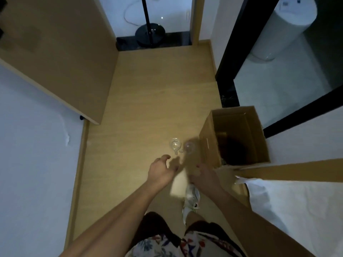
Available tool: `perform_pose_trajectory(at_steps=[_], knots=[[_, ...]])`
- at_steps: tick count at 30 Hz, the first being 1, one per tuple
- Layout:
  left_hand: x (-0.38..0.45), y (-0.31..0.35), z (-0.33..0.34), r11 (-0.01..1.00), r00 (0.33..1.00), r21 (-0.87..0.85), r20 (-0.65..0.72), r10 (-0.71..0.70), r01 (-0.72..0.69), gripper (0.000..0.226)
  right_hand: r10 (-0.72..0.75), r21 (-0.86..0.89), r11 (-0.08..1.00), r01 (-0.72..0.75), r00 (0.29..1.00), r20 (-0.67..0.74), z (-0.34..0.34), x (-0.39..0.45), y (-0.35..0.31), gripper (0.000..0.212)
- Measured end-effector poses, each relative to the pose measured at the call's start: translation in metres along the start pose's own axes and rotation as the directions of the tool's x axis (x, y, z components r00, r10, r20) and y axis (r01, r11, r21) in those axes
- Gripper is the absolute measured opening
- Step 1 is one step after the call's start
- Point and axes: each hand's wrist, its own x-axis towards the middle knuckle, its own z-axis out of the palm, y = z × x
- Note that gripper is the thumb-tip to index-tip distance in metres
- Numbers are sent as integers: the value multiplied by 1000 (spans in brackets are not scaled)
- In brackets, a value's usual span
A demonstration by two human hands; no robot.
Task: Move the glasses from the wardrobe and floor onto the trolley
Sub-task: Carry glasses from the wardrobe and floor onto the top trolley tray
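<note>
Patterned shorts (167, 243) and white sneaker (192, 199) at bottom edge. Both arms stretched down toward wooden floor (148, 101). Left hand (160, 168) loose, fingers spread, holding nothing. Right hand (202, 175) blurred, fingers relaxed, also holding nothing. Two clear glasses (182, 146) side by side on floor, just beyond fingertips, beside open cardboard box (207, 143).

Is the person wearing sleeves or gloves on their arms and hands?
No. Both arms are bare all the way down, with no sleeves showing. The left hand and right hand have no gloves, rings, watch or bracelet that I can see, though the picture is dim and a little blurry.
</note>
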Motion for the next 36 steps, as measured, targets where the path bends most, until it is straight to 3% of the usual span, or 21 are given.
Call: perform_pose_trajectory(at_steps=[2, 6, 11, 14, 18, 25, 28, 32, 36], knots=[[20, 2, 3, 994, 997, -87, -27, -75, 73, 53, 55, 40, 998, -57, 998, 28, -2, 21, 0, 64], [62, -10, 15, 969, 982, -164, -8, -188, 184, 51, 132, 67, 989, -136, 990, 59, 9, 65, 2, 57], [127, -33, 42, 950, 966, -176, 63, -250, 257, 50, 225, 154, 960, -233, 972, 67, 40, 141, 14, 56], [178, -56, 64, 950, 967, -185, 77, -242, 253, 48, 307, 294, 906, -304, 951, 34, 70, 199, 29, 51], [266, -100, 104, 964, 967, -123, 129, -220, 236, 48, 453, 536, 730, -424, 888, 85, 127, 288, 64, 29], [420, -184, 199, 973, 950, 2, 216, -225, 231, 42, 588, 707, 515, -485, 800, 120, 233, 449, 143, 14], [466, -208, 245, 930, 928, -186, 262, -263, 316, 3, 576, 850, 311, -425, 796, 187, 269, 506, 167, 7], [491, -227, 296, 736, 887, -507, 355, -296, 448, 7, 515, 958, 37, -285, 827, 226, 298, 552, 182, 23], [515, -228, 316, 604, 890, -666, 419, -183, 438, 10, 464, 984, -60, -170, 868, 178, 304, 574, 185, 46]])
